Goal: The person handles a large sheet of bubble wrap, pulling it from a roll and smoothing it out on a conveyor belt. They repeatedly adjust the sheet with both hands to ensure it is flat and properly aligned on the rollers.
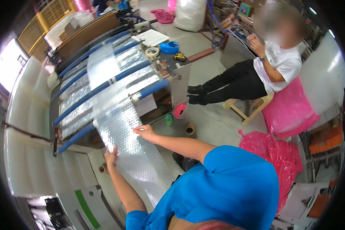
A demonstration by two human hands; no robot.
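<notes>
A long strip of clear bubble wrap (122, 128) comes off the blue rollers (103, 89) of a machine and hangs down toward my body. My left hand (110, 156) is closed on the strip's left edge, its thumb on top and the other fingers partly hidden. Higher up, on the opposite edge, my right hand (145, 132) pinches the film between thumb and fingers. Between the two hands the sheet looks fairly flat and shiny. Its lower end passes out of sight by my blue shirt (226, 188).
At the machine's right end lie a tape roll (152, 52), a blue ring-shaped item (168, 47) and a yellow tape measure (179, 57). A co-worker (276, 63) sits on a wooden stool (249, 107) to the right. Pink plastic (276, 157), a cardboard tube (190, 128) and a green bottle (168, 119) stand nearby.
</notes>
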